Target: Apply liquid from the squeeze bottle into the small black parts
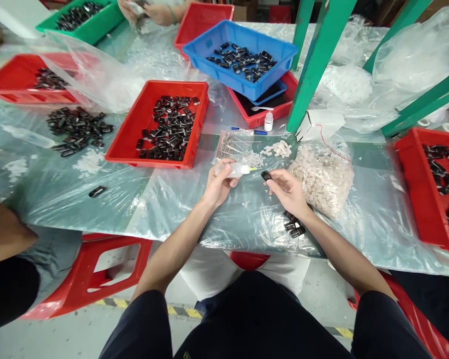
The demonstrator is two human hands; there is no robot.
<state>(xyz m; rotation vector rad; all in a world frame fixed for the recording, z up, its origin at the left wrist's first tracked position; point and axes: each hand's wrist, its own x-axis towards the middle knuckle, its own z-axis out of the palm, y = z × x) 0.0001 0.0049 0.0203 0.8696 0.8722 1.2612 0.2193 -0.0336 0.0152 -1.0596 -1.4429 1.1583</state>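
Left hand [219, 183]: fingers and thumb wrapped around a translucent squeeze bottle [235, 170]. We note its long axis running across in front of us, yellow tip [253, 169] aimed right, toward the other grip. Right hand [287, 189]: a small black piece [266, 175] pinched between thumb and fingers, its free end jutting left. So the piece lies just off the bottle's tip, slightly to our side of the tip's line, a narrow gap between; we see no contact. The right hand has the piece; the left is nearest to it across that gap.

Around the grips: beyond the gap, loose pale bits [280, 148]; just right of the right hand, a clear bag of pale pieces [327, 184]; below its wrist, more black pieces [295, 228]. Beyond and left of the left hand, a red tray [200, 129].
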